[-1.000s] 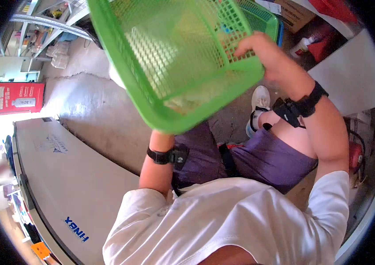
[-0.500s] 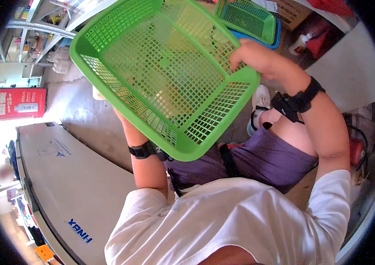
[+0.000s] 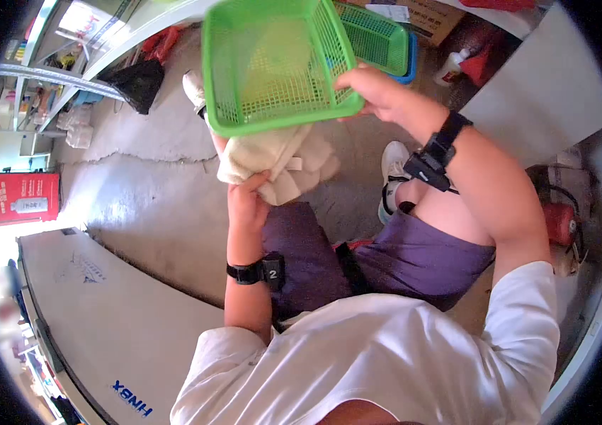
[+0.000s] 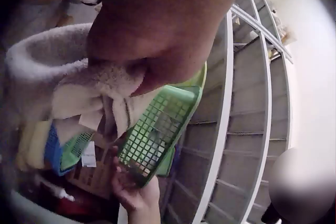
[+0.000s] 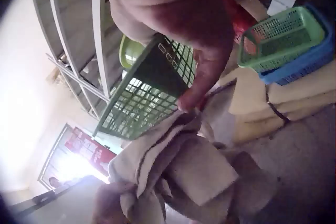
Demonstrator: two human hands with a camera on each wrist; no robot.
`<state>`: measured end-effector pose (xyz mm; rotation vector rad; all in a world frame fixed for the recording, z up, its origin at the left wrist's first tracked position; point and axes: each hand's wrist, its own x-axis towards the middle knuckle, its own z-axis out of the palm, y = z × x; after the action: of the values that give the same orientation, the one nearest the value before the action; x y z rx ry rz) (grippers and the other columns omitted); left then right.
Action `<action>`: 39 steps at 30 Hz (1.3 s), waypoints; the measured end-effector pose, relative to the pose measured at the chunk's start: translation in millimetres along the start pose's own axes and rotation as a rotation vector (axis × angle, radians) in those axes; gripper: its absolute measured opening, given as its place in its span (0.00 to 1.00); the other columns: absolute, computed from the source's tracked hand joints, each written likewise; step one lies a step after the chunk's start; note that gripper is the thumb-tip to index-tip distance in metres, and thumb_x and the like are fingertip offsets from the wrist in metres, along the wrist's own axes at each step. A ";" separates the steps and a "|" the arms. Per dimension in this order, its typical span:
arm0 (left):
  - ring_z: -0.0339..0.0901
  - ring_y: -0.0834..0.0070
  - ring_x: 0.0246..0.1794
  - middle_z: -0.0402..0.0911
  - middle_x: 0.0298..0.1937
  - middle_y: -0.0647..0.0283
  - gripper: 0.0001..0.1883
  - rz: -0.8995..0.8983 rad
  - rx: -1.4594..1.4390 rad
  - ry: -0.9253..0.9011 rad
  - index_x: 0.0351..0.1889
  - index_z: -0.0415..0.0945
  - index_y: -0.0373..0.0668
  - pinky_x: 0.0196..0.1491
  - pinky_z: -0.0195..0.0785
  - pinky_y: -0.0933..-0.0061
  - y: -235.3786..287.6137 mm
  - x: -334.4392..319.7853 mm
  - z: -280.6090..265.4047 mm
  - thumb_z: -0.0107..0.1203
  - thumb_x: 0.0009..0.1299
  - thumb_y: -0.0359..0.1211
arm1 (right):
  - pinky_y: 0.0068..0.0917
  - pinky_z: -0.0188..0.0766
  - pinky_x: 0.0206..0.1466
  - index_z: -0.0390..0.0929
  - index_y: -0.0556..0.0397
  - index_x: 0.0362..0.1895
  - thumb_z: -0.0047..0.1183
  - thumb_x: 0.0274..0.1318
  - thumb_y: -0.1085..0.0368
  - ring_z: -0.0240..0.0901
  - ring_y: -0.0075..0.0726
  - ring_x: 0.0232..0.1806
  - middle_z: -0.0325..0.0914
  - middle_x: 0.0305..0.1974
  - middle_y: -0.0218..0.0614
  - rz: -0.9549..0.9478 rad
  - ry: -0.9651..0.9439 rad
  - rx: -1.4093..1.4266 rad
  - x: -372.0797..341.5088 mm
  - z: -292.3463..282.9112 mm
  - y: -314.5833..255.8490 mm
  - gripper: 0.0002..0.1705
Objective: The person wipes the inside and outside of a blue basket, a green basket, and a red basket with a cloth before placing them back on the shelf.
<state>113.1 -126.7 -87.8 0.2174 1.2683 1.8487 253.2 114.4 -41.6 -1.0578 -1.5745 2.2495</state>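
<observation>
In the head view my right hand [image 3: 373, 91] grips the near right corner of a green mesh basket [image 3: 283, 126], which is tilted and held up in the air. My left hand [image 3: 248, 202] holds a bunched cream cloth [image 3: 262, 156] just below the basket's near edge. The left wrist view shows the cloth [image 4: 79, 95] hanging from the left hand's fingers, with the basket [image 4: 157, 129] beyond it. Seen from the right wrist, the right hand's fingers curl over the basket's rim, and the folded cloth [image 5: 197, 169] lies below them.
A smaller green basket [image 3: 379, 44] sits in a blue one [image 3: 410, 62] at the back, beside a cardboard box [image 3: 432, 20]. Metal shelves [image 3: 67, 74] stand at the left, a white appliance [image 3: 117, 312] at the near left, and a red extinguisher [image 3: 560, 223] at the right.
The basket has moved up and away from the body and turned. The left hand, earlier behind the basket, now shows below it with the cloth. The head view has shifted.
</observation>
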 end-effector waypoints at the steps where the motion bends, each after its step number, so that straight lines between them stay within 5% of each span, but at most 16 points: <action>1: 0.71 0.61 0.56 0.72 0.55 0.55 0.32 0.000 -0.007 0.030 0.61 0.61 0.35 0.58 0.66 0.63 2.3 0.8 0.7 0.50 0.55 0.14 | 0.41 0.79 0.38 0.68 0.58 0.52 0.44 0.53 0.66 0.77 0.43 0.34 0.76 0.39 0.45 0.075 -0.014 0.045 1.3 -0.7 1.0 0.21; 5: 0.71 0.59 0.56 0.70 0.57 0.53 0.31 0.055 -0.024 0.011 0.62 0.61 0.35 0.58 0.66 0.61 -3.4 8.1 -11.2 0.50 0.56 0.14 | 0.41 0.80 0.44 0.59 0.59 0.57 0.41 0.60 0.63 0.76 0.50 0.42 0.70 0.48 0.56 0.202 0.067 0.421 21.6 -5.7 25.3 0.23; 9: 0.71 0.57 0.56 0.70 0.57 0.53 0.32 0.009 -0.007 0.067 0.62 0.59 0.35 0.58 0.67 0.59 -8.7 12.8 -19.3 0.48 0.57 0.15 | 0.48 0.77 0.47 0.51 0.53 0.65 0.40 0.63 0.56 0.71 0.59 0.47 0.64 0.53 0.61 0.048 0.251 0.691 50.0 -16.0 34.6 0.30; 12: 0.70 0.55 0.56 0.68 0.57 0.52 0.31 -0.003 0.024 0.062 0.63 0.57 0.35 0.58 0.67 0.58 -13.9 11.8 -22.7 0.48 0.58 0.16 | 0.43 0.74 0.54 0.44 0.57 0.66 0.41 0.64 0.50 0.72 0.56 0.52 0.63 0.57 0.62 -0.020 0.303 0.593 40.8 -21.5 11.6 0.36; 15: 0.70 0.56 0.56 0.69 0.57 0.52 0.31 -0.028 0.006 0.073 0.62 0.58 0.35 0.58 0.67 0.58 -13.9 9.0 -18.9 0.48 0.57 0.15 | 0.44 0.71 0.56 0.42 0.56 0.68 0.43 0.63 0.47 0.73 0.54 0.52 0.63 0.59 0.61 0.057 0.066 0.342 56.4 -42.4 10.2 0.40; 22: 0.70 0.58 0.57 0.69 0.57 0.52 0.32 -0.012 -0.026 0.041 0.62 0.59 0.34 0.58 0.66 0.60 -17.2 13.5 -30.6 0.48 0.56 0.14 | 0.38 0.72 0.47 0.65 0.54 0.57 0.49 0.58 0.50 0.75 0.46 0.45 0.71 0.53 0.51 0.073 -0.016 -0.219 52.9 -34.4 18.7 0.28; 25: 0.70 0.58 0.57 0.69 0.57 0.52 0.32 -0.045 -0.010 0.058 0.62 0.58 0.34 0.58 0.66 0.60 -12.6 9.1 -22.5 0.48 0.56 0.14 | 0.38 0.71 0.43 0.74 0.52 0.46 0.50 0.56 0.57 0.76 0.47 0.41 0.75 0.45 0.46 -0.299 0.210 -0.867 65.8 -36.9 26.9 0.17; 28: 0.70 0.58 0.57 0.69 0.57 0.53 0.33 -0.052 0.004 0.051 0.62 0.58 0.35 0.59 0.66 0.59 -13.6 9.6 -22.4 0.48 0.55 0.14 | 0.40 0.69 0.40 0.75 0.53 0.37 0.49 0.51 0.64 0.73 0.51 0.38 0.74 0.36 0.44 -0.544 0.466 -1.203 59.3 -46.3 23.8 0.10; 34: 0.70 0.57 0.57 0.69 0.57 0.52 0.33 -0.031 -0.007 0.055 0.63 0.58 0.35 0.59 0.66 0.58 -12.5 6.8 -27.8 0.48 0.55 0.14 | 0.47 0.68 0.38 0.72 0.53 0.29 0.49 0.47 0.67 0.72 0.55 0.37 0.73 0.34 0.47 -0.739 0.320 -1.191 68.5 -63.3 16.6 0.05; 39: 0.71 0.54 0.55 0.69 0.57 0.50 0.32 -0.015 0.011 0.097 0.62 0.58 0.33 0.57 0.68 0.57 -0.3 -6.9 -21.4 0.47 0.56 0.16 | 0.43 0.67 0.42 0.70 0.51 0.34 0.49 0.46 0.71 0.70 0.53 0.41 0.70 0.37 0.44 -0.655 0.416 -1.177 71.1 -62.9 -7.2 0.08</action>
<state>105.3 -146.2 -96.0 0.1253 1.3432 1.8592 240.9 201.7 -77.6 -0.8642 -2.5147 0.5359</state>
